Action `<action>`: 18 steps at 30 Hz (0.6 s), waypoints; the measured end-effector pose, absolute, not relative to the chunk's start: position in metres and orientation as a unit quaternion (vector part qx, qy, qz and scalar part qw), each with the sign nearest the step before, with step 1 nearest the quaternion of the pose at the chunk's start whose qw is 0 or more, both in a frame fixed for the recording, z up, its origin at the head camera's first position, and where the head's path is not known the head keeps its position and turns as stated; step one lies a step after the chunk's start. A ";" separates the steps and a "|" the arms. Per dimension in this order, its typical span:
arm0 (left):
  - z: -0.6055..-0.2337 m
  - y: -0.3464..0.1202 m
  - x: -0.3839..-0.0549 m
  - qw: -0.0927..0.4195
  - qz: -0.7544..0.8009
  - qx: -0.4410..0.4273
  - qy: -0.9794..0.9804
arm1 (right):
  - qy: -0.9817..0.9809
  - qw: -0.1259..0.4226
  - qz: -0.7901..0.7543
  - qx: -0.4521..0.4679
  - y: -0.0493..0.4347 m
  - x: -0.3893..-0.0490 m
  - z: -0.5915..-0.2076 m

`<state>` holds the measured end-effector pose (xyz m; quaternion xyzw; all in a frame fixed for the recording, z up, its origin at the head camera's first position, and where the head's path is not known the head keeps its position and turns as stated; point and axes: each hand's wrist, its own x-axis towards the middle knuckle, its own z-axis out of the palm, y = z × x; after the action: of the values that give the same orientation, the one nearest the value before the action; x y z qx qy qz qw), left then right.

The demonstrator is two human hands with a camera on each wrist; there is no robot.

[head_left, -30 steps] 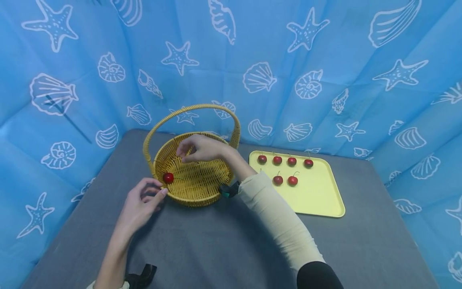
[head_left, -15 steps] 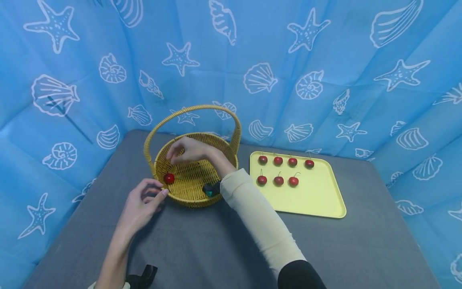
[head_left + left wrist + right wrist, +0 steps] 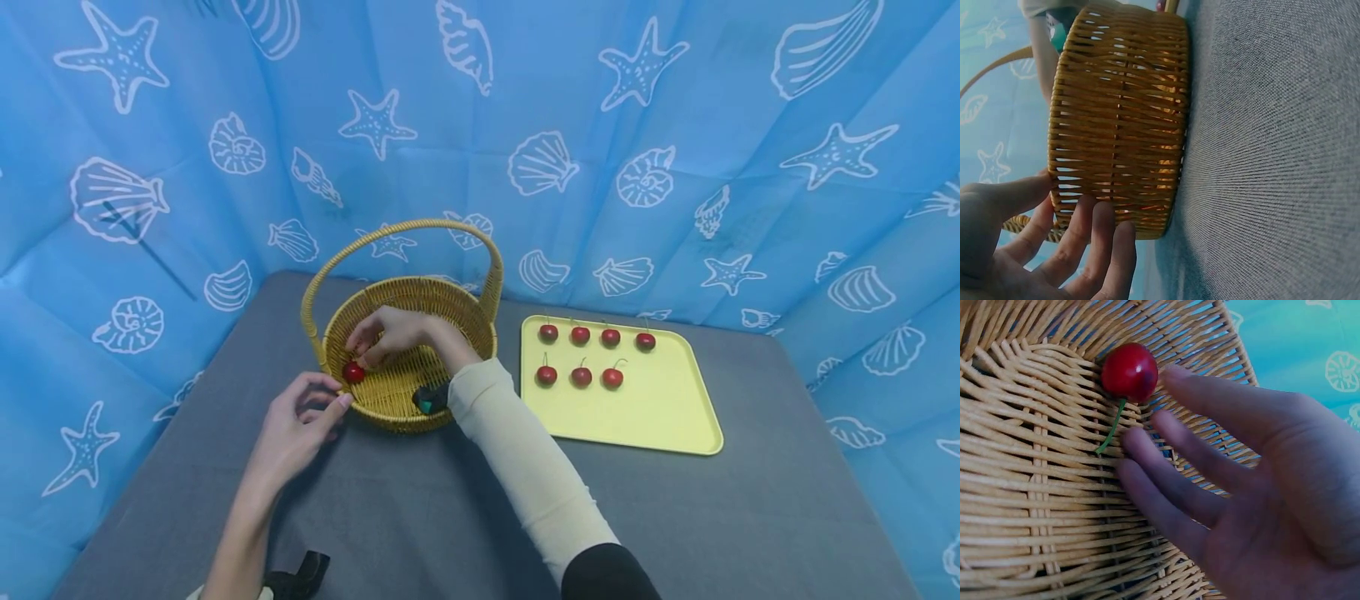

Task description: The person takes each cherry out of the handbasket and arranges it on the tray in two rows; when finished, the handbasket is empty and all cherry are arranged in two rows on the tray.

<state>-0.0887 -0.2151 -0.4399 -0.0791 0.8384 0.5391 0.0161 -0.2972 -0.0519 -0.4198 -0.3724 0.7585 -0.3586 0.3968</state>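
Note:
A yellow wicker basket [image 3: 405, 423] with a tall arched handle stands on the grey cloth. My left hand [image 3: 300, 421] holds its rim at the front left, thumb and forefinger at the edge, and the other fingers [image 3: 1124, 250] lie along the outer wall. Inside the basket, near its left wall, lies one red cherry [image 3: 1129, 372] with a green stem. Over it my right hand [image 3: 397, 329] reaches down, fingers relaxed and slightly bent. The thumb tip comes right beside the cherry in the right wrist view, and nothing shows between thumb and fingers. The forefinger is mostly hidden there.
To the right of the basket is a pale yellow tray [image 3: 652, 417] carrying several cherries [image 3: 581, 377] in two rows, stems up. A blue curtain [image 3: 480, 150] with white shells and starfish hangs behind and beside the table. The basket's handle [image 3: 405, 225] arches above the right hand.
My right hand has moved left and then down into the basket, towards the cherry. The right forearm has swung left, uncovering a cherry on the tray. My left hand stays at the rim.

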 end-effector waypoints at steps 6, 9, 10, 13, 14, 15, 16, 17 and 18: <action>-0.440 -0.216 -0.089 0.016 0.541 -0.075 0.838 | 0.738 0.436 -0.362 -0.367 -0.053 -0.295 -0.426; -0.440 -0.217 -0.088 0.017 0.540 -0.073 0.838 | 0.743 0.427 -0.336 -0.392 -0.053 -0.295 -0.426; -0.440 -0.217 -0.088 0.016 0.539 -0.073 0.839 | 0.745 0.422 -0.329 -0.398 -0.053 -0.295 -0.426; -0.440 -0.217 -0.088 0.016 0.538 -0.074 0.840 | 0.750 0.412 -0.321 -0.406 -0.053 -0.295 -0.426; -0.440 -0.217 -0.088 0.017 0.538 -0.076 0.840 | 0.751 0.410 -0.324 -0.404 -0.053 -0.295 -0.426; -0.440 -0.216 -0.088 0.018 0.538 -0.077 0.839 | 0.753 0.407 -0.326 -0.402 -0.052 -0.295 -0.426; -0.440 -0.216 -0.088 0.019 0.537 -0.078 0.840 | 0.752 0.407 -0.333 -0.397 -0.052 -0.295 -0.425; -0.440 -0.216 -0.088 0.021 0.537 -0.079 0.840 | 0.750 0.408 -0.342 -0.393 -0.051 -0.295 -0.424; -0.440 -0.216 -0.088 0.021 0.537 -0.080 0.840 | 0.748 0.408 -0.351 -0.388 -0.050 -0.296 -0.424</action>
<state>-0.0883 -0.2163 -0.4396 -0.0804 0.8396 0.5368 0.0215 -0.2957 -0.0497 -0.4236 -0.3878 0.7481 -0.3511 0.4082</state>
